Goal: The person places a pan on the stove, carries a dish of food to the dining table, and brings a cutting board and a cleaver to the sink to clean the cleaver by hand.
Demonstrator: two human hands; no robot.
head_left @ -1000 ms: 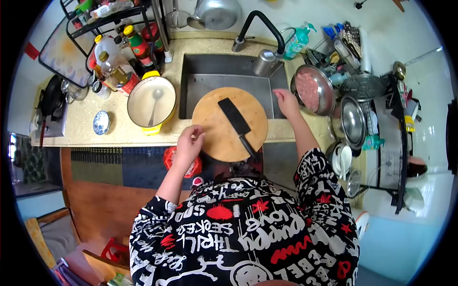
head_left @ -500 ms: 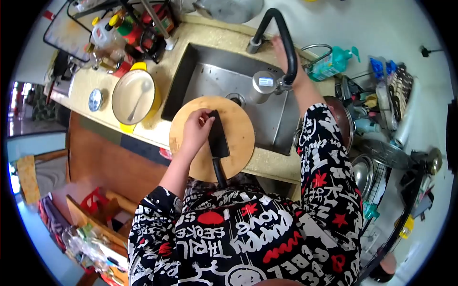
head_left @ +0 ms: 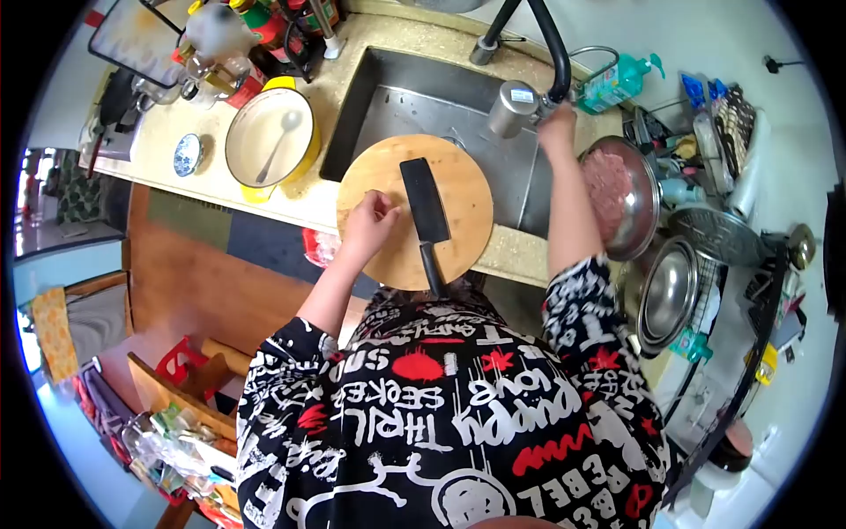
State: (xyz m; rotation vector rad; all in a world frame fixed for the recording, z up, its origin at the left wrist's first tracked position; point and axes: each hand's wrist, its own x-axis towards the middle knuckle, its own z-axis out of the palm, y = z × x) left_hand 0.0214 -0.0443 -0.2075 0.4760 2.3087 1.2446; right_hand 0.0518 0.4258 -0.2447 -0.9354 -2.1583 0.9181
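My left hand is over the left part of a round wooden cutting board, its fingers loosely curled, a gap at the thumb, nothing in them. Right of it, apart from the hand, a black cleaver lies flat on the board with its handle toward me. The board bridges the front edge of the steel sink. My right hand is closed at the spout end of the black-necked faucet, beside its round metal head with a small display. Its fingertips are mostly hidden.
A yellow pot with a spoon inside and a small blue-patterned bowl stand on the left counter. Bottles crowd behind them. At the right are a bowl of minced meat, steel bowls and a green soap bottle.
My left hand has let go of the cleaver's blade and drawn left. My right hand has come down from behind the faucet neck to its spout end. The view has shifted, showing the meat bowl.
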